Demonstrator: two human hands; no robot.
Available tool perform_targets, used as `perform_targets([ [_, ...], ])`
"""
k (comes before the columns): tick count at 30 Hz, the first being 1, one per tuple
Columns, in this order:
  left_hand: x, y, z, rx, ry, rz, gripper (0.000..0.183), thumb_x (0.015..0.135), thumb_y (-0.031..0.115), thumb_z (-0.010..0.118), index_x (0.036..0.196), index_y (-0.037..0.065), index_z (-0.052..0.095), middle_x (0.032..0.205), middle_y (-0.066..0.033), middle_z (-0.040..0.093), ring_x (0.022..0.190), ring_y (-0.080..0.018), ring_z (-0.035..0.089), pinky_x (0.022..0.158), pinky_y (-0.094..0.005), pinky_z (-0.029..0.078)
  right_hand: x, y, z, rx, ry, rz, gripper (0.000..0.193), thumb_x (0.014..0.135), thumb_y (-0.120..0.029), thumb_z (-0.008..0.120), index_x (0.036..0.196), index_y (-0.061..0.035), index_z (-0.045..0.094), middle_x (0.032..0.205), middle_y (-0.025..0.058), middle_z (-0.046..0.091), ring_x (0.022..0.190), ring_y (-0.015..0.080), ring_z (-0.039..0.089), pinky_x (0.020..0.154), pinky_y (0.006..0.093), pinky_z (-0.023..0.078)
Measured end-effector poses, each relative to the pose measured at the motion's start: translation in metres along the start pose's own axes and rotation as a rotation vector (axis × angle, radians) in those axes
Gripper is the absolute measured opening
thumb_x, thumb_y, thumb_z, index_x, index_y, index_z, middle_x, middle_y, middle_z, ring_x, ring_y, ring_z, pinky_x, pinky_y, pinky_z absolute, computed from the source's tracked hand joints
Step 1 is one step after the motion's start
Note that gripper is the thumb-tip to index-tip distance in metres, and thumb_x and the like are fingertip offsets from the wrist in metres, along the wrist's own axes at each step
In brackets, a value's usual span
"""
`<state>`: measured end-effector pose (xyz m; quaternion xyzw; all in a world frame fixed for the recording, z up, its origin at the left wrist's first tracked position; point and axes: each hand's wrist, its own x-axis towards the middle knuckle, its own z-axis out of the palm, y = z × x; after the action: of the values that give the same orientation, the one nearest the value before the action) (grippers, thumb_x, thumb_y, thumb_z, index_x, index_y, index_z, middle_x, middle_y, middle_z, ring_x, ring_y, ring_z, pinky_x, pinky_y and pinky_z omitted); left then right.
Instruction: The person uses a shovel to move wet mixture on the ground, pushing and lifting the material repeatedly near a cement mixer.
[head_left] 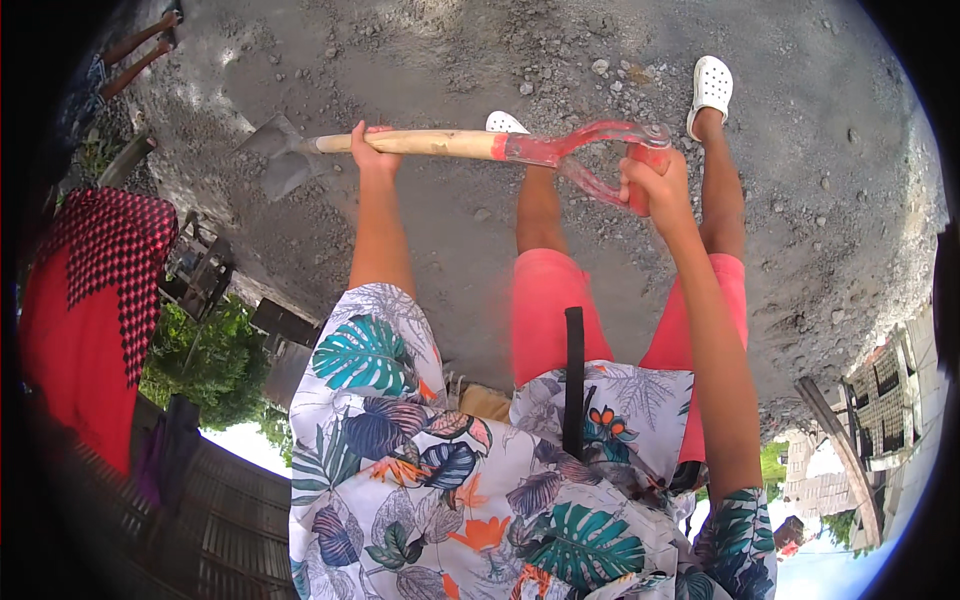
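I hold a shovel [430, 144] across in front of me, its wooden shaft running left to right above the ground. My left hand [374, 150] is closed round the shaft near the blade end. At the other end, my right hand [660, 182] grips the red D-shaped handle. The grey metal blade [283, 160] points left and looks slightly blurred; whether it touches the ground I cannot tell. No load is plain on it.
Grey gravelly ground [440, 260] with loose stones [600, 68] surrounds me. My feet wear white clogs [711, 88]. A person's legs [135, 50] show at the far upper left. Red and checkered cloth [100, 270] hangs at left; a wooden post [845, 450] leans at right.
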<state>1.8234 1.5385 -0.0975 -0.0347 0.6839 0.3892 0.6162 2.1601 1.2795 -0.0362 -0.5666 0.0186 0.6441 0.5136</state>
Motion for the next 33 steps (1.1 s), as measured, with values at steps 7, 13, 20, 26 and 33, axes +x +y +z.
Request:
perform_targets([
  [7, -0.015, -0.152, 0.021, 0.093, 0.122, -0.219, 0.014, 0.072, 0.006, 0.052, 0.063, 0.007, 0.042, 0.058, -0.0034, 0.043, 0.056, -0.0168, 0.044, 0.06, -0.0302, 0.045, -0.051, -0.018, -0.095, -0.04, 0.318, -0.004, 0.017, 0.074, -0.008, 0.054, 0.085, 0.0012, 0.046, 0.062, 0.0067, 0.05, 0.043, 0.0133, 0.049, 0.039, 0.025, 0.04],
  [13, -0.061, -0.331, 0.065, 0.058, 0.05, -0.411, 0.01, 0.074, 0.008, 0.052, 0.068, 0.007, 0.043, 0.06, -0.0035, 0.044, 0.056, -0.0165, 0.044, 0.06, -0.0296, 0.045, -0.129, -0.057, -0.215, -0.191, 0.552, -0.035, 0.013, 0.075, -0.006, 0.051, 0.083, -0.0006, 0.044, 0.059, 0.006, 0.046, 0.038, 0.0146, 0.045, 0.035, 0.0248, 0.037],
  [20, -0.143, -0.43, 0.119, -0.083, -0.009, -0.56, 0.011, 0.072, 0.008, 0.056, 0.072, 0.005, 0.046, 0.064, -0.0056, 0.046, 0.059, -0.0176, 0.048, 0.061, -0.0313, 0.046, -0.209, -0.137, -0.261, -0.378, 0.726, -0.06, 0.011, 0.077, -0.008, 0.05, 0.083, -0.002, 0.043, 0.059, 0.0043, 0.043, 0.041, 0.0129, 0.045, 0.037, 0.0223, 0.038],
  [26, -0.111, -0.416, 0.104, -0.034, -0.013, -0.583, 0.015, 0.07, 0.008, 0.058, 0.079, 0.003, 0.047, 0.069, -0.0069, 0.048, 0.059, -0.0182, 0.049, 0.062, -0.0347, 0.047, -0.19, -0.118, -0.214, -0.376, 0.743, -0.012, 0.012, 0.078, -0.012, 0.051, 0.083, -0.0025, 0.044, 0.06, 0.0045, 0.044, 0.043, 0.0135, 0.045, 0.038, 0.0243, 0.038],
  [33, -0.122, -0.411, 0.059, 0.022, 0.018, -0.58, 0.018, 0.069, 0.008, 0.059, 0.081, 0.001, 0.046, 0.07, -0.0085, 0.049, 0.06, -0.0203, 0.051, 0.057, -0.0358, 0.049, -0.243, -0.061, -0.206, -0.279, 0.777, -0.048, 0.017, 0.076, -0.012, 0.051, 0.088, -0.0021, 0.044, 0.06, 0.0052, 0.043, 0.043, 0.0151, 0.045, 0.04, 0.0249, 0.039],
])
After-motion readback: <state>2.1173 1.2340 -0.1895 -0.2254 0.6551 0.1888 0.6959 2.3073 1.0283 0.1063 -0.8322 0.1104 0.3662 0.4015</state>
